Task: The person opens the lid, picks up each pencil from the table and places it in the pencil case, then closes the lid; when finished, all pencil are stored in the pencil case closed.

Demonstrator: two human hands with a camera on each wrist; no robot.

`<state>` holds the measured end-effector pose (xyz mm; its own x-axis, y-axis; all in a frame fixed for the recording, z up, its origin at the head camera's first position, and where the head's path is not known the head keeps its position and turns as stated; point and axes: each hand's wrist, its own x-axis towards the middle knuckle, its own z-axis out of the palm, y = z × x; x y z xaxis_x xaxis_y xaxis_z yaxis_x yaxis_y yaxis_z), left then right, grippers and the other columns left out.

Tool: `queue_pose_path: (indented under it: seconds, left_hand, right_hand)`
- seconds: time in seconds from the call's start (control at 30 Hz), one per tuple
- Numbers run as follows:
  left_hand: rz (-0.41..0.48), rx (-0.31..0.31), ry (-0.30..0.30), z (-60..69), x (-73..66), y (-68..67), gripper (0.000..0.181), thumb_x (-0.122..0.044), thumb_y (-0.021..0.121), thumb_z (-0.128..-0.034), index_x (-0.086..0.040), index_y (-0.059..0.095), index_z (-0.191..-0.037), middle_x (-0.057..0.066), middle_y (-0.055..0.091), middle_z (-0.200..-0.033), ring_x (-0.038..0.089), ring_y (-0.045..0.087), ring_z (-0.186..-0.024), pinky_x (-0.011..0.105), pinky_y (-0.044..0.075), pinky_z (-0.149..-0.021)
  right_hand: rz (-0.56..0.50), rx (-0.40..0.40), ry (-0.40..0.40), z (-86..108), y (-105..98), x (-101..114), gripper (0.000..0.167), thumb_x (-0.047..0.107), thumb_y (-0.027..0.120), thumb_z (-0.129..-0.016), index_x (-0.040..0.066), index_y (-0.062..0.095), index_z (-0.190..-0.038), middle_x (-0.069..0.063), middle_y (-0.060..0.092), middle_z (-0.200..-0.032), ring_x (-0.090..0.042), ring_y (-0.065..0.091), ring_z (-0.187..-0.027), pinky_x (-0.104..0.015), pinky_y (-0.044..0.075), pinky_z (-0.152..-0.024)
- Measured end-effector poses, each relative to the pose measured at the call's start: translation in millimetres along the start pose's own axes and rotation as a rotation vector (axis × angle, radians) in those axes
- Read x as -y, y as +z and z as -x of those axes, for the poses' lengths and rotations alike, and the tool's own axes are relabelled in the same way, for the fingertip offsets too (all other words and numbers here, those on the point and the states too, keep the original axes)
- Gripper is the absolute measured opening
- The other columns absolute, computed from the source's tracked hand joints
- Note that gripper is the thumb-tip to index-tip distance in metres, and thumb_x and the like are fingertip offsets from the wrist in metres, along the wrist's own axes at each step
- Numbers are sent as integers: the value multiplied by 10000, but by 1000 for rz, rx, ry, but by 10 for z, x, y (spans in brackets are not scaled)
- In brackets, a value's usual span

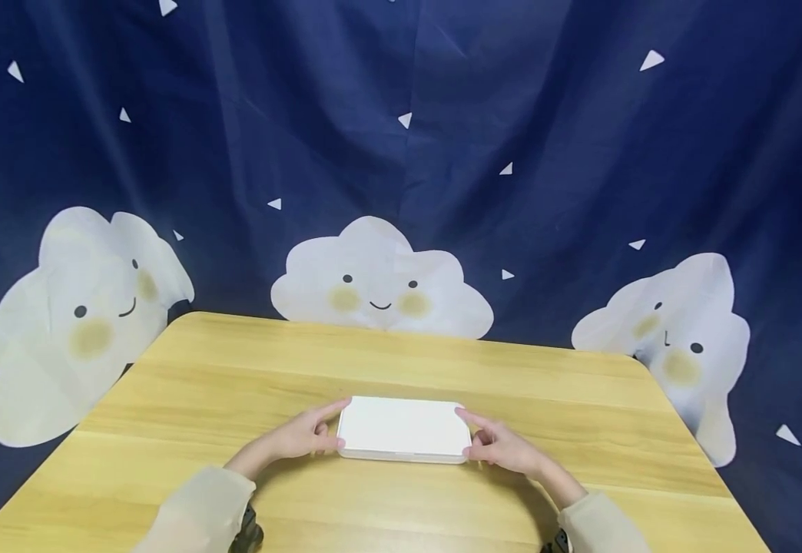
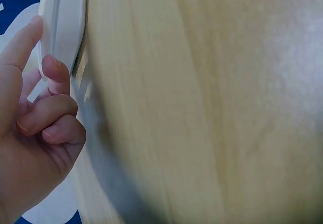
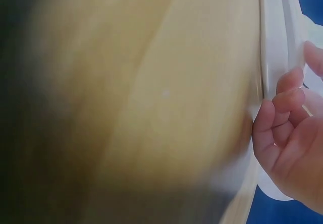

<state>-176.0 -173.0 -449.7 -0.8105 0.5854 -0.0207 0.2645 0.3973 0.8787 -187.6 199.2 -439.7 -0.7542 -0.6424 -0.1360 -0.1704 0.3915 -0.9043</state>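
A flat white lidded box (image 1: 404, 426) with rounded corners lies on the wooden table, its long side facing me. At its left end, my left hand (image 1: 297, 436) grips it, index finger on the far corner and thumb on the near corner. My right hand (image 1: 508, 447) holds the right end the same way. Both wrist views show the box's side wall (image 2: 69, 19) with a seam along it. The remaining fingers of the left hand (image 2: 43, 128) and of the right hand (image 3: 292, 138) are curled in. The box's contents are hidden.
The light wooden table (image 1: 401, 511) has rounded far corners. Behind it hangs a dark blue curtain (image 1: 346, 92) printed with white triangles and smiling clouds (image 1: 380, 273). Dark wrist devices (image 1: 247, 530) show below both beige sleeves (image 1: 200, 503).
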Motion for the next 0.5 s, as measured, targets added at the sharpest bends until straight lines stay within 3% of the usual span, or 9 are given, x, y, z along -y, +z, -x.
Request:
queue_pose_path:
  seconds: [0.33, 0.5]
  left_hand:
    - [-1, 21, 17, 5, 7, 0, 712, -203, 623, -865, 24, 237, -1418, -73, 402, -533, 16, 353, -457, 175, 350, -425]
    - [-7, 12, -8, -11, 2, -2, 702, -206, 631, -858, 16, 263, -1412, -52, 426, -538, 27, 377, -465, 182, 363, -428]
  right_hand:
    - [16, 4, 17, -8, -6, 10, 714, 153, 623, -854, 24, 229, -1435, 23, 460, -642, -46, 413, -540, -168, 348, -489]
    - [24, -13, 15, -6, -11, 17, 646, 173, 587, -887, 3, 262, -1419, -5, 472, -666, -68, 409, -558, -183, 359, -503]
